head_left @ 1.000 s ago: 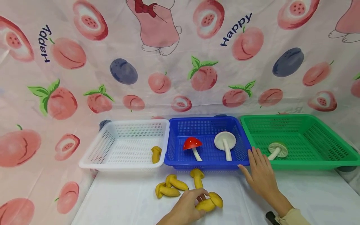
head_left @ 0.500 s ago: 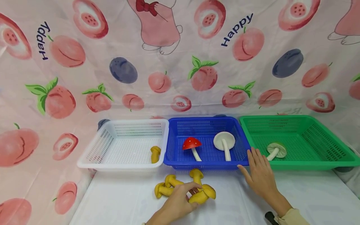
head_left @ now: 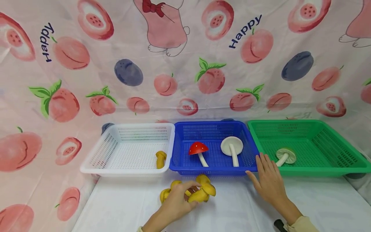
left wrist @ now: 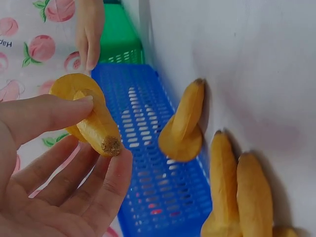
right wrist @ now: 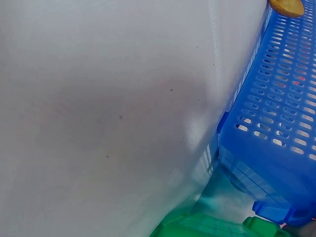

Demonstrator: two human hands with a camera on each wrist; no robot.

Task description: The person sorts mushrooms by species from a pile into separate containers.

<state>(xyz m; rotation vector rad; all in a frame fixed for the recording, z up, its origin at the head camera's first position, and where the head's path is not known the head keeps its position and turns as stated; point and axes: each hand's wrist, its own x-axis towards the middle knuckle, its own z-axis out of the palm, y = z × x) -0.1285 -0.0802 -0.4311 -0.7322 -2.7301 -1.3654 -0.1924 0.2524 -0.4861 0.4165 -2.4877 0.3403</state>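
- Left hand (head_left: 178, 199): thumb and fingers bent, pinching one item; raised before the blue basket.
- Held yellow mushroom (head_left: 200, 194): gripped by the stem, cap toward the right in the head view; its brownish stem end shows in the left wrist view, with a gap between it and the loose pieces there.
- Right hand (head_left: 269, 182): fingers straight, thumb spread, holding nothing; fingertips at the meeting rims of the blue and green baskets, well apart from the left hand.
- Loose yellow mushrooms, three: one (head_left: 203, 178) just before the blue basket's front wall; a pair (left wrist: 224, 182) side by side, farther left.
- Blue basket (head_left: 213, 169): middle of the row; contains a red mushroom (head_left: 198, 148) with white spots and a white mushroom (head_left: 232, 146), underside showing.
- White basket (head_left: 130, 154): left of the row, rim against the blue; one yellow mushroom (head_left: 160, 159) near its right front corner.
- Green basket (head_left: 333, 158): right of the row; one pale-gilled mushroom (head_left: 286, 156) near its left front corner.
- Bench (head_left: 237, 206): white cloth, spreading between the two forearms and along the basket fronts.
- Backdrop (head_left: 176, 85): pink fruit-print cloth behind and left.
- Partly hidden: the loose pair, behind the left hand in the head view; the front loose mushroom, behind the held one.
- Cut off: green basket's right corner, frame edge; dark object (head_left: 279, 224) beside the right sleeve (head_left: 301, 224), identity unclear.
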